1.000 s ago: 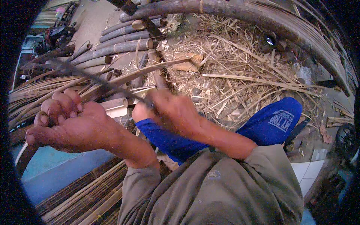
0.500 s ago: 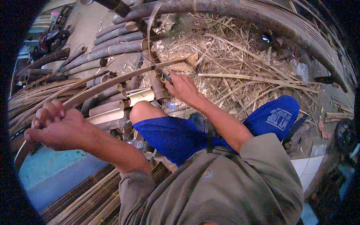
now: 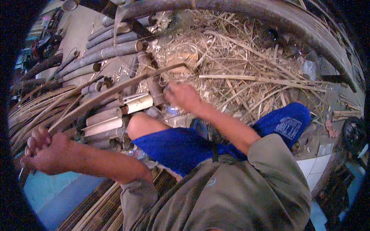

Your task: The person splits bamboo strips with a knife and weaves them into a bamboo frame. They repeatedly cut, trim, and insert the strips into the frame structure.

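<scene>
A long brown bamboo strip (image 3: 104, 96) slants from the lower left up to the middle of the pile of shavings. Near its lower end my left hand (image 3: 48, 152) is closed around it, with a pale thin end poking out below the fist. My right hand (image 3: 184, 97) is closed on what looks like a dark-handled knife (image 3: 167, 89), just below the strip's far part. Blur hides the knife's blade. Under the strip stands a short brown bamboo piece (image 3: 154, 90), close to my right hand.
Bamboo poles (image 3: 111, 52) lie stacked at the upper left, with split pieces (image 3: 139, 103) beside my knee. Shavings and loose strips (image 3: 250, 65) cover the ground ahead. A thick pole (image 3: 231, 9) crosses the far side. Bundled strips (image 3: 96, 208) lie at lower left.
My left hand has moved down and slightly left. My right hand has shifted a little left and down, away from the strip. The strip's near part has lowered with my left hand.
</scene>
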Tool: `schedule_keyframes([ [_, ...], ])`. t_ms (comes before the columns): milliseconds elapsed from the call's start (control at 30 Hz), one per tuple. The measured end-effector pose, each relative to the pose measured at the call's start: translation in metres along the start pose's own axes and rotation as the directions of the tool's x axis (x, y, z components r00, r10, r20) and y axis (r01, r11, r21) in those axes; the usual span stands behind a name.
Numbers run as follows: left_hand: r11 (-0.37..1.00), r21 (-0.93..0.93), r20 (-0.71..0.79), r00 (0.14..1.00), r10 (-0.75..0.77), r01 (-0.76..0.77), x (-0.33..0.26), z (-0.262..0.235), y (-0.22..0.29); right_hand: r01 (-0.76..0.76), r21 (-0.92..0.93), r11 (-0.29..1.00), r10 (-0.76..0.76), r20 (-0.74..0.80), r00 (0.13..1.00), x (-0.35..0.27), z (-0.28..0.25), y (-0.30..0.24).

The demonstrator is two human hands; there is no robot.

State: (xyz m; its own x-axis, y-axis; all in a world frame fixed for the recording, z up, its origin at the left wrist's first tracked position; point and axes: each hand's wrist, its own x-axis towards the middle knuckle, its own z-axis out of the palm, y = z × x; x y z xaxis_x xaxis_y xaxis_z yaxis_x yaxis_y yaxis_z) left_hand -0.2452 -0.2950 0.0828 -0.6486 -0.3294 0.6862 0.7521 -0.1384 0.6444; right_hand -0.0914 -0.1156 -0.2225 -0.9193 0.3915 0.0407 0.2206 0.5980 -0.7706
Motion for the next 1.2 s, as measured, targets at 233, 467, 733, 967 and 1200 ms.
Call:
schedule_keyframes([
  [233, 1.0, 0.028, -0.073, 0.997, -0.005, 0.007, 0.019, -0.002, -0.018, -0.213, -0.083, 0.973, 0.213, -0.007, 0.977, 0.008, 0.057, 0.135],
  [467, 0.992, -0.066, 0.087, 0.991, -0.098, 0.104, 0.048, -0.026, -0.038, -0.279, -0.19, 0.941, 0.295, 0.062, 0.953, -0.017, 0.057, 0.149],
  [733, 0.98, 0.165, -0.203, 0.977, -0.072, 0.106, 0.02, 0.016, -0.032, -0.346, -0.182, 0.921, 0.359, 0.046, 0.932, -0.052, 0.046, 0.186],
  [967, 0.955, -0.216, 0.011, 0.979, -0.204, 0.201, 0.005, 0.021, -0.008, -0.353, 0.035, 0.935, 0.351, 0.039, 0.935, -0.057, 0.014, 0.079],
  [1200, 0.932, -0.245, 0.342, 0.923, -0.173, 0.266, -0.039, 0.017, 0.044, 0.119, 0.302, 0.946, -0.085, -0.124, 0.989, -0.066, -0.075, -0.115],
])
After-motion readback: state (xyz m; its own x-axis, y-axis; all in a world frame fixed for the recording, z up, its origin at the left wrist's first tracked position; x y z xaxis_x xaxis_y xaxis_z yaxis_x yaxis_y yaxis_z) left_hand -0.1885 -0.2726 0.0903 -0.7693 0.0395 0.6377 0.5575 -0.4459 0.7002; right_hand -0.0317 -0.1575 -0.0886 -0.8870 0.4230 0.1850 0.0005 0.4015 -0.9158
